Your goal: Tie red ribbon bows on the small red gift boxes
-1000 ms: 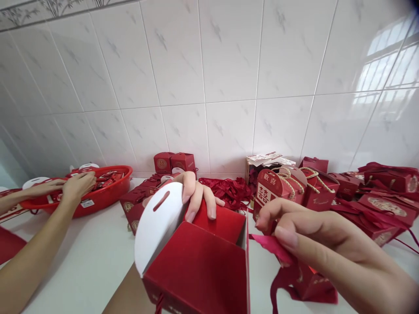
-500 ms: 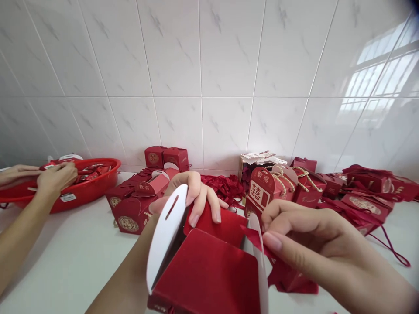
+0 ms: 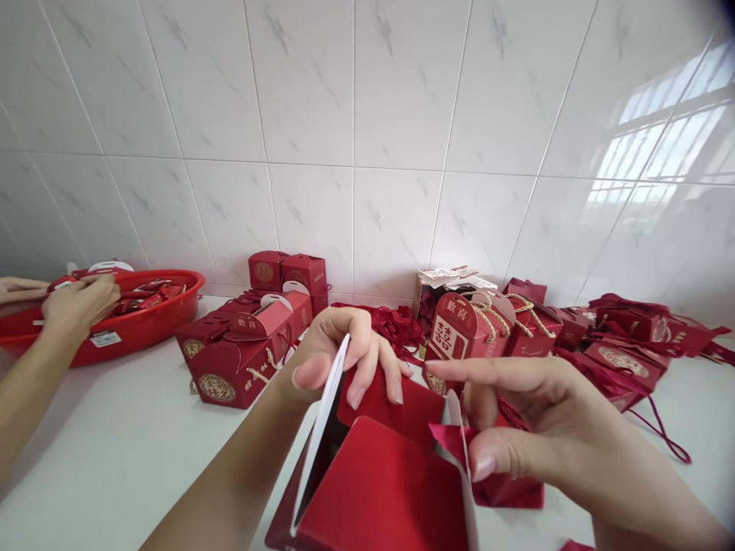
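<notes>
A red paper gift box with its top flaps raised is tilted close in front of me. My left hand holds it from behind, fingers bent over the far red flap and thumb behind the white-backed left flap. At the box's right flap, a red ribbon pokes through to the inner side. My right hand is there, its thumb low against the flap, its middle finger curled behind and its index finger stretched over the top edge. The ribbon runs back between thumb and middle finger, partly hidden.
A co-worker's hands work over a red basin of red packets at the left. Red gift boxes stand behind my left arm. Rope-handled boxes, a ribbon heap and more boxes lie along the tiled wall.
My right index finger has straightened out over the flap's top edge, away from the thumb. More ribbon shows inside the flap. The box's left flap has turned nearly edge-on.
</notes>
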A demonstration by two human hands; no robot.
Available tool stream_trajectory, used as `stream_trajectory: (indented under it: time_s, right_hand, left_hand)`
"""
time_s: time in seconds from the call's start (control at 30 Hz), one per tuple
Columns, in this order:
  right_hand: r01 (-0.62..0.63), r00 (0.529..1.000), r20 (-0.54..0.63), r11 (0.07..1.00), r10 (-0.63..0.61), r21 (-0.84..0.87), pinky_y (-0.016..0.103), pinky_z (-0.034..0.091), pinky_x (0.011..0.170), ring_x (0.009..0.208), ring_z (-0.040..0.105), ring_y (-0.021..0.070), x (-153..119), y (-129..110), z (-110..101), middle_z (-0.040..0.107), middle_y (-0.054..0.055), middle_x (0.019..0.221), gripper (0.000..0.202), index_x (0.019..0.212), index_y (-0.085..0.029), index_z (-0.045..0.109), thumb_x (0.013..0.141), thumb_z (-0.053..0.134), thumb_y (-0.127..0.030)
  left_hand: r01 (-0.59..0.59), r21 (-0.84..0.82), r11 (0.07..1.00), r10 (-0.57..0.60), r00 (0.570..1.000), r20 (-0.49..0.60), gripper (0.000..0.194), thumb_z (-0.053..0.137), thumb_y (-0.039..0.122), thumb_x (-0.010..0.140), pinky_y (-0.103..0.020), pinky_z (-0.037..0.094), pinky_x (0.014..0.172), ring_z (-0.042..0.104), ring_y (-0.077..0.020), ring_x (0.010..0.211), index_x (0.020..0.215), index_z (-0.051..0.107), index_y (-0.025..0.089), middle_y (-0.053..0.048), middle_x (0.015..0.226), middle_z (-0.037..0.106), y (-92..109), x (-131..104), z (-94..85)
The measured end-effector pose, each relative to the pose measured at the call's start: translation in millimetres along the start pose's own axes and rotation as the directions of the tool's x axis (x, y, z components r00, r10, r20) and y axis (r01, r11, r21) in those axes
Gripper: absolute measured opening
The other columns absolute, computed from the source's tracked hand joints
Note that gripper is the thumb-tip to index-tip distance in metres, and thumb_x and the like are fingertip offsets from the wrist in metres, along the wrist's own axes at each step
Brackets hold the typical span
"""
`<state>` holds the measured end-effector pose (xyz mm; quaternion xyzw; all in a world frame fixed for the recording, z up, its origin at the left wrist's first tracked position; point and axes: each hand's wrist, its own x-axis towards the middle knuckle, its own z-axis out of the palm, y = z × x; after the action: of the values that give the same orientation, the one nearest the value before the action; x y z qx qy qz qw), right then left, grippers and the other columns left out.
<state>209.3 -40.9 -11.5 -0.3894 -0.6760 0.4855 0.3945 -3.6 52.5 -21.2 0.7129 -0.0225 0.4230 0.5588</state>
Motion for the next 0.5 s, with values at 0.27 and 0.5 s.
stream_trajectory:
  time_s: [0.27, 0.5]
  right_hand:
    - [0.227, 0.951, 0.241, 0.967, -0.194, -0.119, 0.017, 0.041, 0.051, 0.054, 0.049, 0.006, 2, -3, -9, 0.065, -0.001, 0.065, 0.029, 0.101, -0.024, 0.072, 0.072, 0.075, -0.025]
    - [0.299, 0.912, 0.373, 0.899, -0.17, -0.32, 0.019, 0.043, 0.058, 0.062, 0.055, 0.0085, -3, -6, -15, 0.067, 0.001, 0.077, 0.04, 0.112, -0.021, 0.066, 0.074, 0.072, -0.031]
  left_hand:
    - [0.023, -0.086, 0.996, -0.013, 0.993, 0.117, 0.049, 0.071, 0.059, 0.063, -0.037, 0.054, 0.076, 0.067, -0.0194, 0.057, 0.058, 0.042, 0.02, 0.003, 0.041, 0.056, 0, 4, 9.6]
    - [0.045, -0.108, 0.993, -0.028, 0.988, 0.154, 0.046, 0.079, 0.051, 0.056, -0.037, 0.053, 0.073, 0.068, -0.0208, 0.063, 0.062, 0.047, 0.017, 0.001, 0.052, 0.061, -5, 3, 9.7]
